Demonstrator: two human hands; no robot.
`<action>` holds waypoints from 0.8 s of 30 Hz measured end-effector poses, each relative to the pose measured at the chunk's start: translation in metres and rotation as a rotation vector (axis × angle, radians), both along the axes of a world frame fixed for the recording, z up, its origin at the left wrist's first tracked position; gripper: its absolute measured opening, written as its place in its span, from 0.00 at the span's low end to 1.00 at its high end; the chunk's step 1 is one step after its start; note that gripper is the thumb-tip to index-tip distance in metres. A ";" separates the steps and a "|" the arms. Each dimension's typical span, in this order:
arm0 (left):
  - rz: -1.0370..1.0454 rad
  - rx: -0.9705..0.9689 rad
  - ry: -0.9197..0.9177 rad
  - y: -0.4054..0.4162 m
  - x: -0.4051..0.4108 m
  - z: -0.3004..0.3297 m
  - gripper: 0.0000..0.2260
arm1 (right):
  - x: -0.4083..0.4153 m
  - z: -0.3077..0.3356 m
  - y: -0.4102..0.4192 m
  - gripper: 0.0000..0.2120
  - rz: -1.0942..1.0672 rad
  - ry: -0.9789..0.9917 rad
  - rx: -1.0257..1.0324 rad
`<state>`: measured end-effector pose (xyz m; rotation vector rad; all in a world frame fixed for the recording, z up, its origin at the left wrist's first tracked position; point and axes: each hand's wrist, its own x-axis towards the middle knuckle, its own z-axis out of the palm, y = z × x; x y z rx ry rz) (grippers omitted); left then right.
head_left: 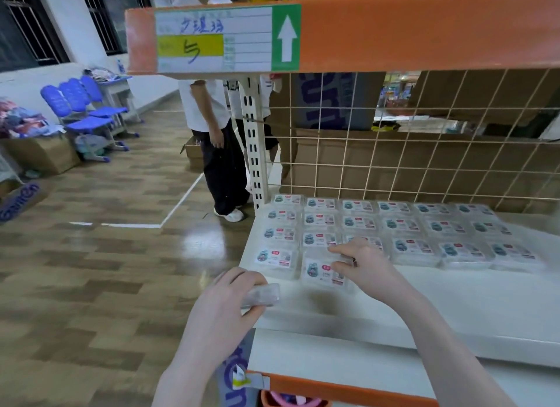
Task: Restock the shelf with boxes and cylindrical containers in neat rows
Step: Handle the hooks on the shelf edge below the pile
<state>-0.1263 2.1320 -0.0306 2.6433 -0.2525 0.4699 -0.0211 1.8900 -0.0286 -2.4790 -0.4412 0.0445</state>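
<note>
Several clear flat plastic boxes with white labels (400, 225) lie in neat rows on the white shelf (454, 300). My left hand (233, 297) hovers at the shelf's left front corner, closed around one clear box (263, 294) held edge-on. My right hand (363, 262) rests on the shelf, its fingers gripping the right side of the frontmost box (321, 272) in the second column. That box sits just right of the front box of the first column (277, 259).
An orange beam with a labelled sign (227, 38) runs overhead. A wire mesh back panel (424, 152) backs the shelf, cardboard behind it. A person (218, 140) stands left of the shelf upright. Blue chairs (85, 109) and cardboard boxes line the left wall.
</note>
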 end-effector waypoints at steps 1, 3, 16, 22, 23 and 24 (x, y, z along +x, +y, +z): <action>-0.001 0.003 0.002 0.001 0.001 0.000 0.17 | 0.001 -0.001 0.002 0.18 0.004 -0.010 0.004; 0.004 0.002 0.010 0.004 0.001 -0.001 0.17 | 0.002 -0.003 0.006 0.17 0.012 -0.046 -0.008; 0.032 -0.015 0.026 0.012 0.003 -0.003 0.15 | -0.007 -0.031 0.000 0.41 0.021 -0.233 -0.209; 0.022 -0.003 0.030 0.010 0.005 -0.001 0.17 | -0.002 -0.035 -0.006 0.30 0.095 -0.330 -0.223; 0.021 -0.001 0.033 0.010 0.005 0.000 0.17 | -0.001 -0.037 -0.006 0.28 0.114 -0.381 -0.232; 0.020 -0.001 0.036 0.009 0.005 0.000 0.17 | -0.001 -0.039 -0.007 0.26 0.120 -0.422 -0.238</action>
